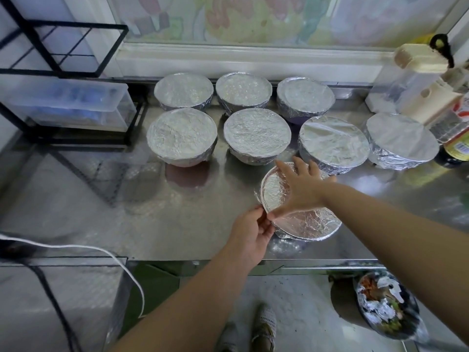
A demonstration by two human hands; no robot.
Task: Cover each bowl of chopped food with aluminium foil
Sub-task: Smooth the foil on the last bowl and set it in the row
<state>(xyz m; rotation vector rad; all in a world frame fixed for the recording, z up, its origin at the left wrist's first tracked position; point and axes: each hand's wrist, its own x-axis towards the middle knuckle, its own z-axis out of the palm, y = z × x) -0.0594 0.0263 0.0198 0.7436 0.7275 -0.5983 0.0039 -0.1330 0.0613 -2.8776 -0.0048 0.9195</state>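
The near bowl (302, 236) sits close to the front edge of the counter (121, 199), right of centre, its foil (312, 221) drawn over the top and folded down the rim. The right hand (302, 186) lies flat on the foil, fingers spread straight. The left hand (251, 232) pinches the foil's edge at the bowl's left rim between curled fingers and thumb. Just behind, four covered bowls (257, 134) stand in a row, the third from the left nearly touching the near bowl's far rim, and three more line the back. Open steel runs left of the near bowl up to a black rack (63, 47) holding a clear box (68, 102). Bottles (456, 128) crowd the right edge beside the last bowl
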